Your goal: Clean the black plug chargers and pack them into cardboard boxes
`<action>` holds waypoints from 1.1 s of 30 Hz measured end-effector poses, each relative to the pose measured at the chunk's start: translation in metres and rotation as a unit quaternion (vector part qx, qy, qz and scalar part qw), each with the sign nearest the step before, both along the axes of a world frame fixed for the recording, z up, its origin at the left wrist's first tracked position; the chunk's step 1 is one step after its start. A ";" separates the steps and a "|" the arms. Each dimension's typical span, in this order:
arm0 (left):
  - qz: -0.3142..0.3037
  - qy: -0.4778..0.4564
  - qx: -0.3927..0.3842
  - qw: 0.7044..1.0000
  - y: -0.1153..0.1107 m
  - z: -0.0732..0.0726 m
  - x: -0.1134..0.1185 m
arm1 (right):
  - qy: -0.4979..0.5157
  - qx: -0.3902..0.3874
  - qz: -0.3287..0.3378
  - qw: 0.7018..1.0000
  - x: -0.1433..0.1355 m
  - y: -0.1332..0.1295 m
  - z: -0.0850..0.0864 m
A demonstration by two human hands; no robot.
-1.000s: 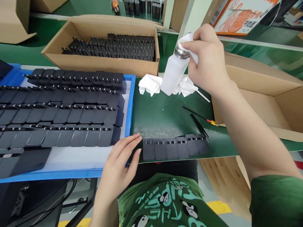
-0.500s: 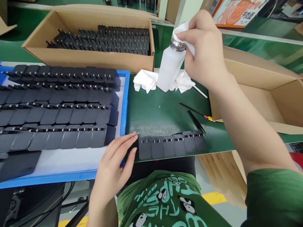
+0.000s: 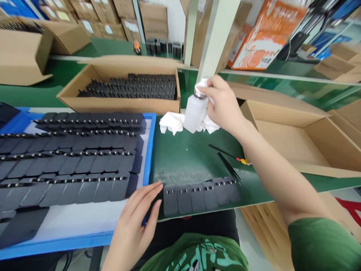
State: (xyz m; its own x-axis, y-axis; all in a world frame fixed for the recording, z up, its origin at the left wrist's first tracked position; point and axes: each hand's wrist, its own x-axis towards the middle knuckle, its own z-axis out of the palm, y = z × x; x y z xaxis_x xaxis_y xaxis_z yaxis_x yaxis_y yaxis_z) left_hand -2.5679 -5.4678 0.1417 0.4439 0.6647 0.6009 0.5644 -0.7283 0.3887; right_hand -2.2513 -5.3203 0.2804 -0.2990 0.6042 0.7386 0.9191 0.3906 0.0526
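Right hand (image 3: 224,103): grip nearly closed, thumb and fingers pinching a white wipe (image 3: 202,84) at the metal neck of the bottle (image 3: 193,114), which stands directly below. Light, level pressure on the wipe would best avoid tipping the bottle; its base contact appears sound, though the view is soft. Left hand (image 3: 134,222): fingers loosely spread, nothing held, beside the row of black blocks (image 3: 184,201) nearer the body than the right grip. Left of that grip, a blue tray (image 3: 148,150) and an open carton (image 3: 124,104) contain pronged black blocks; right, another carton (image 3: 293,131) stands open.
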 end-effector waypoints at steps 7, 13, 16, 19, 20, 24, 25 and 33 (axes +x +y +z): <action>0.033 0.018 0.005 0.999 0.001 -0.006 0.000 | 0.046 0.014 0.041 0.998 0.005 0.002 -0.006; 0.027 0.014 0.011 0.999 0.001 -0.006 -0.001 | 0.040 0.011 0.036 0.998 0.005 0.001 -0.004; 0.028 0.022 0.012 0.999 0.001 -0.005 0.000 | 0.035 0.011 0.032 0.999 0.005 0.002 -0.004; 0.035 0.028 0.013 0.999 0.002 -0.005 0.000 | 0.032 0.012 0.026 0.999 0.005 0.002 -0.004; 0.035 0.027 0.014 0.999 0.002 -0.004 0.001 | 0.032 0.012 0.025 0.999 0.005 0.002 -0.004; 0.041 0.027 0.011 0.999 0.001 -0.005 0.000 | 0.033 0.013 0.023 0.999 0.005 0.003 -0.005; 0.043 0.028 0.008 0.999 0.000 -0.005 -0.001 | 0.034 0.013 0.023 0.999 0.005 0.003 -0.006; 0.049 0.045 -0.009 0.998 0.000 -0.010 -0.004 | 0.037 0.005 0.017 0.999 0.004 0.003 -0.005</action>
